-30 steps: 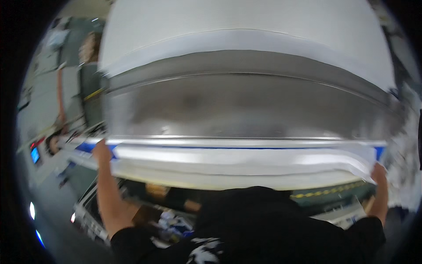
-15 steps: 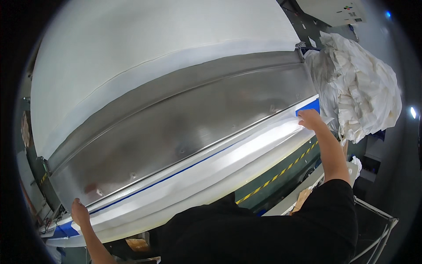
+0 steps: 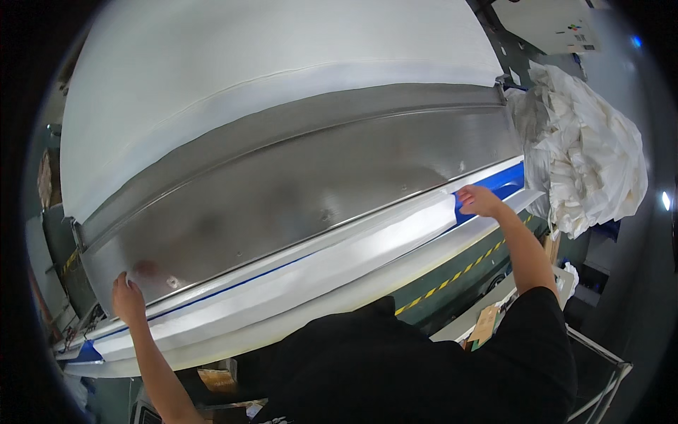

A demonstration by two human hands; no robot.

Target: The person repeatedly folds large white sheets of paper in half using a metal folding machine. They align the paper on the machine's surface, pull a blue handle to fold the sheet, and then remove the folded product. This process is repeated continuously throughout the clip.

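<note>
A long strip of white cloth (image 3: 296,272) lies along a blue band (image 3: 507,181) in front of a wide metal plate (image 3: 282,198). At the cloth's right end is my right hand (image 3: 480,202), its bent fingers apart and nearly touching the cloth's edge. My left hand (image 3: 128,302) is over the left end of the metal plate, above the strip. Its thumb and finger have a small gap between them, and I see nothing held there. Blue also shows beyond the cloth's left end.
A broad white sheet (image 3: 282,42) covers the surface beyond the metal plate. To the right stands a large heap of crumpled white cloth (image 3: 583,155). Lower right are a bench with cardboard (image 3: 484,326) and a pale metal frame (image 3: 600,353). Yellow-black tape marks the floor.
The white cloth has shifted left, baring more blue at its right end. My right hand moved left with its edge. My left hand rose off the strip. The whole view shifted slightly.
</note>
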